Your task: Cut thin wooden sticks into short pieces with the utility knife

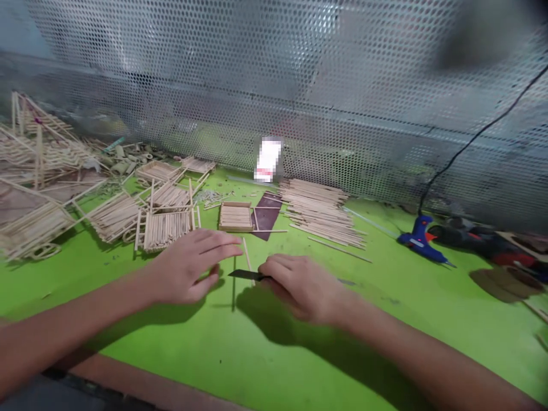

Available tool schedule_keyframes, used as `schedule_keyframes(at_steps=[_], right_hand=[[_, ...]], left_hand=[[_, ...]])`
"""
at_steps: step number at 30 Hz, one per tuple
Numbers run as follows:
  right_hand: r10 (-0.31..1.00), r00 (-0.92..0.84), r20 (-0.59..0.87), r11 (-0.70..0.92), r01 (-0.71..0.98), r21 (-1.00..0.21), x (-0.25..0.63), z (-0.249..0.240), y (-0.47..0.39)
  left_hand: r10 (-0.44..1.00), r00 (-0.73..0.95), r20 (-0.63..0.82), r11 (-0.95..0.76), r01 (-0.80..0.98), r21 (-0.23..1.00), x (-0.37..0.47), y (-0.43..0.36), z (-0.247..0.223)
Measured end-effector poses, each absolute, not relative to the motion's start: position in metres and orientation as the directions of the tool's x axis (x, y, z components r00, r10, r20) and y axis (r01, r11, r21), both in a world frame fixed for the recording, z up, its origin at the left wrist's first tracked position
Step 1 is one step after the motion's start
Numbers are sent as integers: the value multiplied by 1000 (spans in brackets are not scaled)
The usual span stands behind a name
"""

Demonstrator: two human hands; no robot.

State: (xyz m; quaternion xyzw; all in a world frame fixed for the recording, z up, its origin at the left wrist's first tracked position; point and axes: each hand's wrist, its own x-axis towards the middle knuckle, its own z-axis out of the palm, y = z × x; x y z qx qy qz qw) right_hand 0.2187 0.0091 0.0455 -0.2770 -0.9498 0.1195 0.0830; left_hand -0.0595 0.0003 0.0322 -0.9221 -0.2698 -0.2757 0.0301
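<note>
My right hand [299, 285] is closed round the handle of a knife [245, 274], its dark blade pointing left. Behind the blade, a thin wooden stick [246, 251] runs steeply. Just left of this stick my left hand [192, 268] reaches forward with fingers stretched and thumb apart. Whether its fingertips touch the stick I cannot tell. Beyond the hands stands a small tray-like frame of sticks [235, 217], partly beside a dark brown sheet [268, 216].
Many loose sticks [321, 211] lie at the back right. Stick-built carts [166, 228] crowd the left. A blue glue gun [422, 242] with a black cord lies right, near a bamboo ring [496, 282]. Perforated metal mesh [257, 74] closes off the back of the green table [205, 354].
</note>
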Motion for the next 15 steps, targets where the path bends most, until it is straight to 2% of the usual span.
schedule_keyframes(at_steps=[4, 8, 12, 15], right_hand=[[549, -808, 212, 773, 395, -497, 240, 60, 7], [612, -752, 247, 697, 364, -618, 250, 55, 1], [733, -623, 272, 602, 408, -687, 259, 46, -1], [856, -433, 283, 507, 591, -627, 269, 47, 11]], left_hand=[[349, 730, 588, -912, 409, 33, -23, 10, 43], [283, 639, 715, -929, 367, 40, 7, 15, 31], [313, 623, 717, -935, 335, 117, 15, 9, 13], [327, 611, 721, -924, 368, 106, 13, 2, 5]])
